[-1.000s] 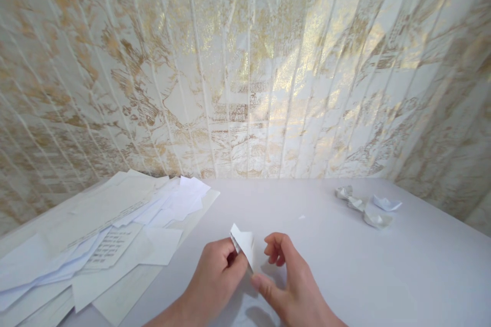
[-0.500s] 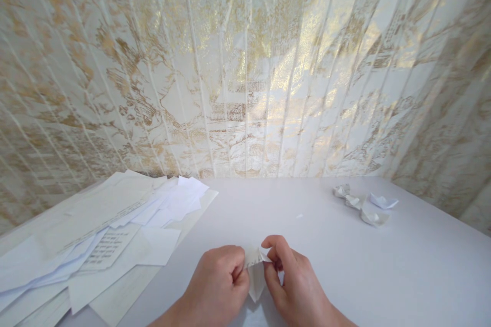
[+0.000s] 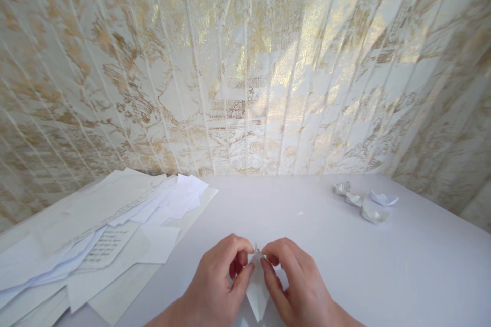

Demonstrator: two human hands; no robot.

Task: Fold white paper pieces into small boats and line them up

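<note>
A small piece of folded white paper (image 3: pixel 258 291) sits between my two hands near the front of the table, its narrow point facing down toward me. My left hand (image 3: pixel 222 281) pinches its upper left edge between thumb and forefinger. On the other side, the thumb and forefinger of my right hand (image 3: pixel 297 281) close on the upper right edge. The top of the fold shows as a small tip between the fingertips. Part of the paper's sides is hidden behind the thumbs.
Overlapping loose sheets of paper (image 3: pixel 115 196), some printed, spread over the left side of the white table (image 3: pixel 383 276). Several small folded paper boats (image 3: pixel 374 214) stand at the back right. A tiny paper scrap (image 3: pixel 299 213) lies mid-table. Behind rises a gold-patterned curtain (image 3: pixel 245 87).
My left hand has gone from a fist-like grip to a fingertip pinch. The paper has turned to a narrow diamond shape, and its lower point reaches nearer to me.
</note>
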